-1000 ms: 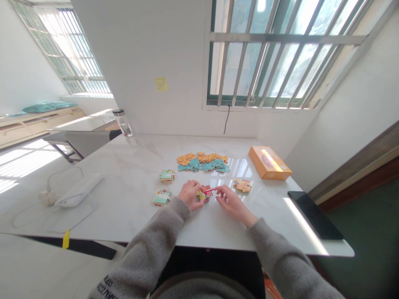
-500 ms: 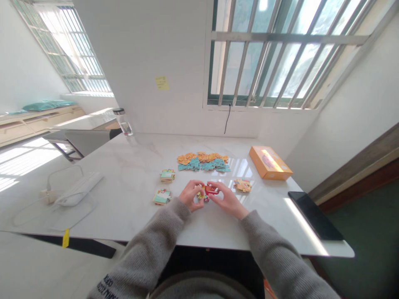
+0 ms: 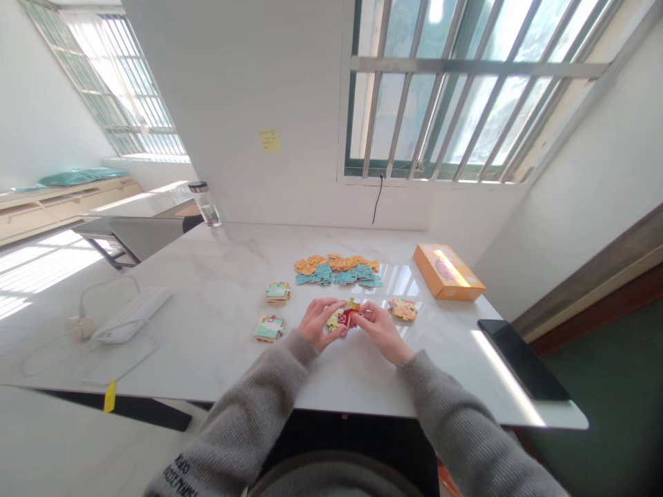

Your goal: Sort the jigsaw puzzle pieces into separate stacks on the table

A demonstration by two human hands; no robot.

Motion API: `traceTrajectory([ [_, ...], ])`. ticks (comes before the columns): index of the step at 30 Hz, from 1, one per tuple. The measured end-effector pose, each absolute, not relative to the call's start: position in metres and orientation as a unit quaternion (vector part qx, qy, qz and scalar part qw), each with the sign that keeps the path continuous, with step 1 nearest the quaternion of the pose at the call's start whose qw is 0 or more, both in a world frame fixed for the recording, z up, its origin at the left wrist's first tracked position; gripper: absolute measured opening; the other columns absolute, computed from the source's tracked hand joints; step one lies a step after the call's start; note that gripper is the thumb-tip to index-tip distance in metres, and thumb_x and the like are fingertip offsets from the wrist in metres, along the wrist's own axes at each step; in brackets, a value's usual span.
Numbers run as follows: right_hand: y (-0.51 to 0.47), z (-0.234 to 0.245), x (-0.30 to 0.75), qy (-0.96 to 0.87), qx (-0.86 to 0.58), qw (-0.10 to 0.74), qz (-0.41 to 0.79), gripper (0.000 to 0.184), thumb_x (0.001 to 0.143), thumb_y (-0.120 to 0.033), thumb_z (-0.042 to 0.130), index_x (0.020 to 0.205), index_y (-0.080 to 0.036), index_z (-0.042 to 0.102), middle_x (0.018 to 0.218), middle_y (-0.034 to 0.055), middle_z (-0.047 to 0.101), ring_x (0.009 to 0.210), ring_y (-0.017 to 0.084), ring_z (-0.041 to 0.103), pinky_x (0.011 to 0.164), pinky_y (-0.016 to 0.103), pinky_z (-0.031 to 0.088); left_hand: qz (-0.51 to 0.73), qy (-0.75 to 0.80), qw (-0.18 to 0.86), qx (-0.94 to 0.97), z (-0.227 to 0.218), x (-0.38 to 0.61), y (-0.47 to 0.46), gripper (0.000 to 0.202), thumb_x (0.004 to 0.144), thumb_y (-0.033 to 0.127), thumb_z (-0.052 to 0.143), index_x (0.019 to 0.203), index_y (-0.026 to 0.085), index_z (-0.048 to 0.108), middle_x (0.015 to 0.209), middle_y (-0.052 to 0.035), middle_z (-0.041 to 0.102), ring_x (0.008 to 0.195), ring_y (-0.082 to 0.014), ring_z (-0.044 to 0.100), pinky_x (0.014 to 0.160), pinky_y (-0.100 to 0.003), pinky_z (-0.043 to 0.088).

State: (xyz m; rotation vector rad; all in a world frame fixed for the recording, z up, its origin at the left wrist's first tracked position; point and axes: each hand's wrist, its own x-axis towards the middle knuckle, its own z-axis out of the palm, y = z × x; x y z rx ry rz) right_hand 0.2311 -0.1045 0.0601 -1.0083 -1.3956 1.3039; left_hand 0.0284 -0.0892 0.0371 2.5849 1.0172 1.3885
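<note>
My left hand (image 3: 317, 322) and my right hand (image 3: 380, 327) meet at the middle of the white marble table (image 3: 217, 324). Between their fingers they pinch a small joined cluster of red and yellow puzzle pieces (image 3: 344, 317), the left hand on its left side, the right hand on its right side. Just beyond lies a heap of orange and teal loose pieces (image 3: 338, 270). Two small stacks of pieces (image 3: 278, 293) (image 3: 268, 328) sit left of my hands, and another small group of pieces (image 3: 402, 308) lies to the right.
An orange puzzle box (image 3: 447, 271) stands at the back right. A black tablet (image 3: 522, 357) lies near the right edge. A white power strip with cable (image 3: 127, 316) rests on the left, and a glass jar (image 3: 206, 204) stands at the far left corner.
My right hand has moved left, bringing the red piece against the pieces in my left hand. Both hands now close on the joined cluster.
</note>
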Motion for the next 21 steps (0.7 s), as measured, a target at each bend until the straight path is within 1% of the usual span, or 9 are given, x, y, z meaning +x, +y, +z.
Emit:
traceTrajectory([
  [2, -0.104, 0.060, 0.231, -0.579, -0.420, 0.468, 0.519, 0.044, 0.074, -0.060, 0.073, 0.077, -0.022, 0.051, 0.073, -0.0001, 0.069, 0.071, 0.018, 0.066, 0.071, 0.033, 0.052, 0.457, 0.324, 0.010, 0.828, 0.036, 0.028, -0.088, 0.049, 0.093, 0.029, 0.058, 0.141, 0.027, 0.049, 0.120, -0.0110, 0.061, 0.109, -0.0257, 0.059, 0.096, -0.045, 0.052],
  [4, -0.104, 0.059, 0.230, -0.578, -0.423, 0.473, 0.513, 0.043, 0.074, -0.059, 0.074, 0.076, -0.021, 0.053, 0.073, -0.0006, 0.068, 0.071, 0.017, 0.064, 0.071, 0.031, 0.051, 0.466, 0.330, 0.004, 0.821, 0.035, 0.029, -0.089, 0.051, 0.094, 0.028, 0.057, 0.144, 0.027, 0.045, 0.121, -0.0114, 0.059, 0.110, -0.0255, 0.058, 0.094, -0.044, 0.053],
  [6, -0.105, 0.060, 0.228, -0.565, -0.418, 0.479, 0.526, 0.042, 0.074, -0.056, 0.076, 0.076, -0.020, 0.054, 0.072, -0.0005, 0.068, 0.070, 0.016, 0.064, 0.070, 0.031, 0.050, 0.467, 0.346, -0.004, 0.814, 0.035, 0.030, -0.090, 0.060, 0.090, 0.035, 0.063, 0.146, 0.027, 0.043, 0.120, -0.0123, 0.055, 0.109, -0.0269, 0.055, 0.090, -0.042, 0.054],
  [8, -0.107, 0.062, 0.226, -0.555, -0.413, 0.477, 0.542, 0.040, 0.074, -0.055, 0.076, 0.075, -0.020, 0.056, 0.072, 0.0010, 0.070, 0.069, 0.016, 0.065, 0.069, 0.031, 0.050, 0.454, 0.363, -0.008, 0.813, 0.034, 0.032, -0.091, 0.073, 0.082, 0.044, 0.071, 0.147, 0.025, 0.042, 0.117, -0.0126, 0.052, 0.106, -0.0283, 0.054, 0.085, -0.042, 0.054],
  [10, -0.109, 0.063, 0.224, -0.554, -0.407, 0.473, 0.551, 0.040, 0.074, -0.055, 0.076, 0.075, -0.020, 0.058, 0.074, 0.0027, 0.071, 0.070, 0.018, 0.066, 0.071, 0.032, 0.052, 0.442, 0.374, -0.007, 0.816, 0.033, 0.033, -0.092, 0.081, 0.078, 0.046, 0.074, 0.149, 0.025, 0.041, 0.112, -0.0118, 0.051, 0.102, -0.0280, 0.053, 0.084, -0.043, 0.054],
  [15, -0.111, 0.060, 0.222, -0.577, -0.401, 0.462, 0.541, 0.039, 0.078, -0.056, 0.072, 0.078, -0.019, 0.059, 0.078, 0.0021, 0.071, 0.075, 0.019, 0.067, 0.073, 0.034, 0.053, 0.440, 0.359, -0.032, 0.822, 0.033, 0.031, -0.089, 0.071, 0.085, 0.031, 0.066, 0.150, 0.026, 0.038, 0.109, -0.0108, 0.053, 0.099, -0.0267, 0.055, 0.083, -0.042, 0.053],
  [17, -0.109, 0.058, 0.225, -0.607, -0.415, 0.453, 0.505, 0.036, 0.083, -0.054, 0.067, 0.089, -0.019, 0.063, 0.085, 0.0038, 0.071, 0.080, 0.020, 0.066, 0.075, 0.035, 0.053, 0.441, 0.346, -0.047, 0.827, 0.035, 0.029, -0.088, 0.070, 0.083, 0.027, 0.064, 0.148, 0.026, 0.039, 0.112, -0.0117, 0.055, 0.101, -0.0273, 0.056, 0.086, -0.043, 0.052],
  [18, -0.108, 0.058, 0.228, -0.628, -0.423, 0.455, 0.469, 0.036, 0.084, -0.052, 0.066, 0.099, -0.019, 0.064, 0.092, 0.0055, 0.071, 0.084, 0.020, 0.066, 0.076, 0.035, 0.053, 0.442, 0.341, -0.051, 0.828, 0.036, 0.027, -0.087, 0.068, 0.082, 0.026, 0.065, 0.146, 0.025, 0.041, 0.113, -0.0119, 0.057, 0.101, -0.0275, 0.056, 0.088, -0.043, 0.052],
  [21, -0.105, 0.062, 0.240, -0.703, -0.418, 0.478, 0.320, 0.049, 0.085, -0.042, 0.067, 0.129, -0.022, 0.055, 0.121, 0.0113, 0.064, 0.103, 0.023, 0.063, 0.081, 0.037, 0.054, 0.445, 0.336, -0.052, 0.828, 0.038, 0.024, -0.087, 0.060, 0.075, 0.023, 0.067, 0.133, 0.022, 0.052, 0.111, -0.0112, 0.062, 0.100, -0.0277, 0.059, 0.089, -0.044, 0.050],
])
